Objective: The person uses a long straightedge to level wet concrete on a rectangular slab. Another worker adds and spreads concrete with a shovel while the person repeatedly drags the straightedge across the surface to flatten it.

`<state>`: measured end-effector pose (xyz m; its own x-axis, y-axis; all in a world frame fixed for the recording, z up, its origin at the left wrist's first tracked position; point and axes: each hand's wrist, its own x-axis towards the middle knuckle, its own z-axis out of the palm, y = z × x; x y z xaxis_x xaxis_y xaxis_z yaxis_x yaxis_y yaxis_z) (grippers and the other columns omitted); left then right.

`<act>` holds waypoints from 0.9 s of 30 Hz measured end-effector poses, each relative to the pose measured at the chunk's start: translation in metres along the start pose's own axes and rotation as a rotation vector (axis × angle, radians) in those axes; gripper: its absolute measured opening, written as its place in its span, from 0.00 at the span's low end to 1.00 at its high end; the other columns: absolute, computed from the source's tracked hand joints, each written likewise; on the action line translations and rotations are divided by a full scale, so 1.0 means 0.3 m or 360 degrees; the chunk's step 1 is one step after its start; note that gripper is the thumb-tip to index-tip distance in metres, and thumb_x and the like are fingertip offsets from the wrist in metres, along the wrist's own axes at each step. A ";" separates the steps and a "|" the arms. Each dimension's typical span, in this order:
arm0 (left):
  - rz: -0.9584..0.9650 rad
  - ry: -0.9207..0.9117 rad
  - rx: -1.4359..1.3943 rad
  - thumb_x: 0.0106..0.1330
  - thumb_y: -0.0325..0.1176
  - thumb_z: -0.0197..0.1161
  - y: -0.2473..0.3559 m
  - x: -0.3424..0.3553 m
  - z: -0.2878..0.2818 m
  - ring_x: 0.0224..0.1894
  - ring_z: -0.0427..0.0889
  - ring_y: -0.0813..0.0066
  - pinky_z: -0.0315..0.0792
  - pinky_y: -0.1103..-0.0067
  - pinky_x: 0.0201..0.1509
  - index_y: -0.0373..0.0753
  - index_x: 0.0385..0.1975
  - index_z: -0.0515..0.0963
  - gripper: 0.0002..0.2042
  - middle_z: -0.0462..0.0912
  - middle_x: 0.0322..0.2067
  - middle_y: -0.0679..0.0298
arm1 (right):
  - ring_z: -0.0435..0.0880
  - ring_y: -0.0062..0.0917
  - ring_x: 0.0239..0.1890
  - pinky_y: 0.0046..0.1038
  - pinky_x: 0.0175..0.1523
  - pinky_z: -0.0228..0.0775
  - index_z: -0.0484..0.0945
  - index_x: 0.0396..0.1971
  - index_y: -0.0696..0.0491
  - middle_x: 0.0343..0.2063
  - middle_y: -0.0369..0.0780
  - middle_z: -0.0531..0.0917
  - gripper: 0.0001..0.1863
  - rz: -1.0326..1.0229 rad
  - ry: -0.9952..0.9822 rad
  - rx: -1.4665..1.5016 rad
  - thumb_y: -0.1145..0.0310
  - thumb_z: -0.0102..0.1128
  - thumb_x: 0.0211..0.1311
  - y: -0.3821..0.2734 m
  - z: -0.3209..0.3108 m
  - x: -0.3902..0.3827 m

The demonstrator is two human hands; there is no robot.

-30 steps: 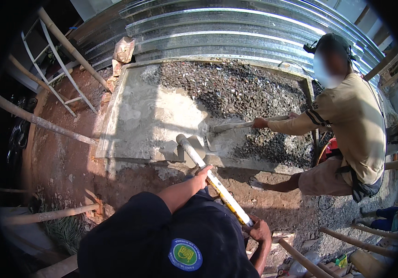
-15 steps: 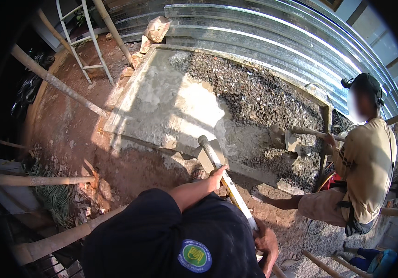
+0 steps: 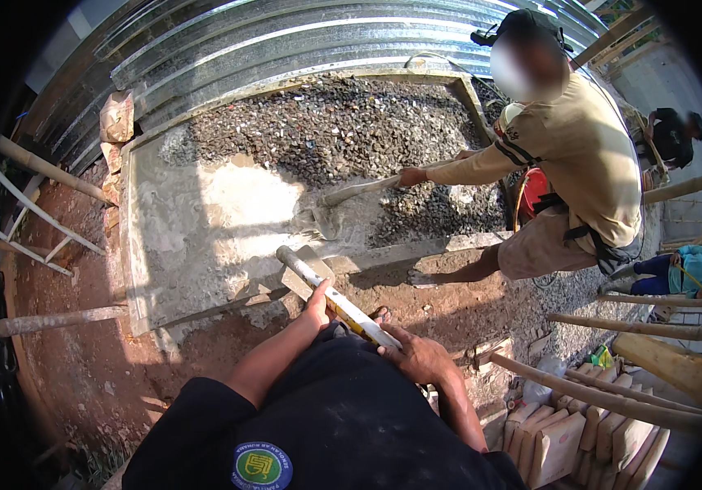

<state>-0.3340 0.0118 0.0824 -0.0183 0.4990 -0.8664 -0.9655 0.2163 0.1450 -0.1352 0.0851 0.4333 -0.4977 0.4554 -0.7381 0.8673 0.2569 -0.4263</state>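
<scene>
I hold a hoe by its pale, yellow-marked handle (image 3: 357, 317) in front of my body. My left hand (image 3: 318, 305) is closed round it near the head, and my right hand (image 3: 418, 356) grips it closer to me. The grey, flat hoe blade (image 3: 307, 271) hangs by the near edge of a shallow mixing bed (image 3: 140, 294). In that bed, wet grey cement mix (image 3: 245, 196) lies at the left and dark gravel (image 3: 326, 131) at the back and right. A co-worker (image 3: 576, 163) at the right has a second hoe (image 3: 359, 193), its blade in the wet mix.
Corrugated metal sheeting (image 3: 286, 53) stands behind the bed. Bamboo poles (image 3: 604, 388) slant in at the right, above stacked paper sacks (image 3: 555, 445). A red bucket (image 3: 532, 189) is beside the co-worker. Two more people (image 3: 682, 273) (image 3: 674, 143) are farther right.
My view has swung to the right. The co-worker's hoe has moved left from the gravel into the wet mix. My right hand has come up closer to my left.
</scene>
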 end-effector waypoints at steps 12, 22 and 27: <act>-0.0252 0.0036 0.0621 0.69 0.42 0.65 0.322 0.024 0.063 0.26 0.82 0.60 0.81 0.59 0.32 0.40 0.44 0.74 0.14 0.80 0.27 0.58 | 0.82 0.21 0.32 0.24 0.41 0.77 0.66 0.72 0.50 0.42 0.40 0.88 0.34 -0.0102 -0.0140 0.1342 0.47 0.56 0.75 -0.021 0.095 0.224; -0.0282 -0.0351 0.1663 0.58 0.31 0.73 0.456 -0.176 0.124 0.22 0.82 0.66 0.81 0.68 0.25 0.32 0.43 0.77 0.17 0.82 0.29 0.55 | 0.79 0.15 0.26 0.21 0.32 0.74 0.73 0.65 0.50 0.38 0.35 0.86 0.24 0.0147 -0.0001 0.1803 0.55 0.58 0.76 0.183 0.221 0.448; -0.0069 -0.0526 0.2196 0.50 0.32 0.75 0.460 -0.272 0.132 0.33 0.82 0.72 0.78 0.73 0.38 0.35 0.44 0.76 0.22 0.83 0.35 0.60 | 0.82 0.20 0.31 0.27 0.37 0.79 0.71 0.65 0.45 0.42 0.39 0.86 0.24 0.0406 -0.0022 0.2130 0.50 0.55 0.76 0.271 0.341 0.665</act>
<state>-0.4554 0.0343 0.1920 0.2504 0.5994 -0.7603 0.0642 0.7733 0.6308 -0.1645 0.1096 0.1979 -0.3325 0.3548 -0.8738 0.2703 -0.8518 -0.4488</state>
